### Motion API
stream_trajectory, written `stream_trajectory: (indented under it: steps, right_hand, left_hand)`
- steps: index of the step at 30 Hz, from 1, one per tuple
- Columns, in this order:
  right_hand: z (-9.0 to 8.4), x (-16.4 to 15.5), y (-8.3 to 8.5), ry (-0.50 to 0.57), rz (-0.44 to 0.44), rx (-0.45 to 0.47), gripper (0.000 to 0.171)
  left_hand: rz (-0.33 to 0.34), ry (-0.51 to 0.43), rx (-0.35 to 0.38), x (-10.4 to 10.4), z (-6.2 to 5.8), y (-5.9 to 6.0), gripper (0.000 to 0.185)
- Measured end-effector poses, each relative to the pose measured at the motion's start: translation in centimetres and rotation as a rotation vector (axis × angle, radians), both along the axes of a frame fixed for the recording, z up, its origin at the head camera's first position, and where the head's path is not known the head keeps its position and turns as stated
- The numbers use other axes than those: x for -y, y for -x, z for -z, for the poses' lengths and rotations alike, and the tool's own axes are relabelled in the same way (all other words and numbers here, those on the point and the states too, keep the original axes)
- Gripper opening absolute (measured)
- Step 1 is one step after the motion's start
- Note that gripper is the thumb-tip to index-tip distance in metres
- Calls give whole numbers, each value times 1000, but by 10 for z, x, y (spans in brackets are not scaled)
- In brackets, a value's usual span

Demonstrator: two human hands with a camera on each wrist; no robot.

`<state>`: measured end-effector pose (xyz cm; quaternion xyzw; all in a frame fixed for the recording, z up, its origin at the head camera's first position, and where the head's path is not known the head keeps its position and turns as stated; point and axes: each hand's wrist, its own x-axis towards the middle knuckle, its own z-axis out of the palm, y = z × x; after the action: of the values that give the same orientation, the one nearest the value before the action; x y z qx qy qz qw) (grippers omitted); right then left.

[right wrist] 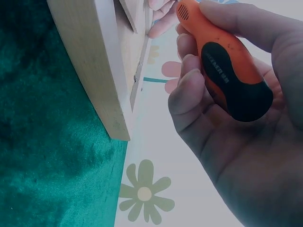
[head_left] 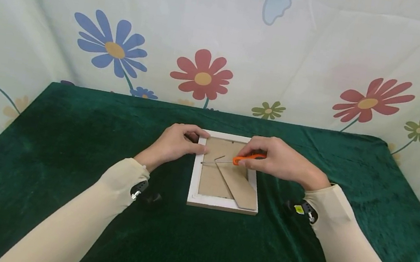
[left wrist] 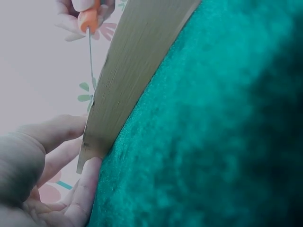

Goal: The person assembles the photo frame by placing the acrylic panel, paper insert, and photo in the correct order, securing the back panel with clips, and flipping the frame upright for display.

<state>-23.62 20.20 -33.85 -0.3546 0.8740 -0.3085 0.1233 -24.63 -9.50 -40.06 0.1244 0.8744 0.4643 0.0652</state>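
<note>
A white-edged picture frame (head_left: 195, 179) lies face down on the green cloth, its brown backing board (head_left: 209, 186) and slanted stand leg (head_left: 237, 184) showing. My left hand (head_left: 174, 146) grips the frame's left side near the far corner, thumb on the upper face and fingers against the outer edge (left wrist: 128, 61). An orange and black screwdriver (right wrist: 227, 66) is held in my right hand (head_left: 282, 159), fingers curled round the handle. Its thin shaft points left across the board, the tip at the frame's left inner edge, near my left thumb. A small dark metal tab (head_left: 220, 157) shows beside the shaft.
Dark green velvet cloth (head_left: 77, 150) covers the table. Behind it hangs a pale curtain (head_left: 163, 12) printed with flowers. A dark strapped device (head_left: 138, 188) sits at my left wrist, another (head_left: 307, 211) at my right.
</note>
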Motion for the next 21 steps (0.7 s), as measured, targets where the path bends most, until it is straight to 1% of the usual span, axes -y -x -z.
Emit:
stream_trajectory:
  steps: [11, 21]
  right_hand:
    - [-2, 3, -2, -11, 19, 23, 18]
    - [0, 3, -3, 6, 2, 19, 18]
  left_hand:
    - [-103, -16, -9, -6, 0, -3, 38]
    - [-147, 15, -51, -9, -1, -3, 34]
